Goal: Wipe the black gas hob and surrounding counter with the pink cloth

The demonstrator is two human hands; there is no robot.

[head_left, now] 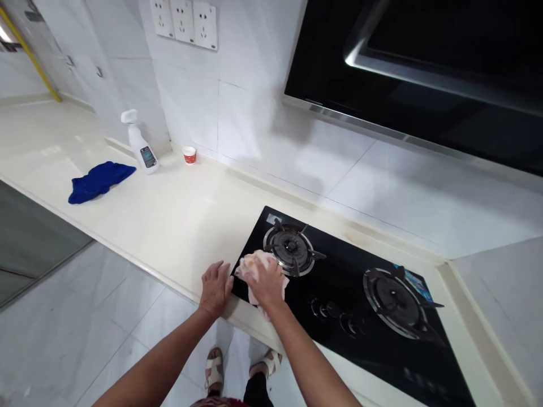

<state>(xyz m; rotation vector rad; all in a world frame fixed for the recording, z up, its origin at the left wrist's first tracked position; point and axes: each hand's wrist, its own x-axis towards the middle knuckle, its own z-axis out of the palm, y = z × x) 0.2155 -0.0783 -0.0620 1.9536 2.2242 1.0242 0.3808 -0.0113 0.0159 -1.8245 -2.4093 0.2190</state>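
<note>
My right hand (268, 281) presses a pale, crumpled cloth (253, 264) onto the left end of a black gas cooktop (303, 299). The fingers curl over the cloth, just beside the left burner (292, 247). My left hand (216, 287) rests on the cream countertop (169, 226) near the cooktop's left edge. Its fingers are spread and nothing is in them. Part of the cloth lies hidden under my right hand.
A blue cloth (100, 181), a white spray bottle (142, 148) and a small red-and-white cup (189, 155) are on the counter to the left. A right burner (394, 302) and control knobs (333, 309) are on the cooktop. A black range hood (424, 85) overhangs it.
</note>
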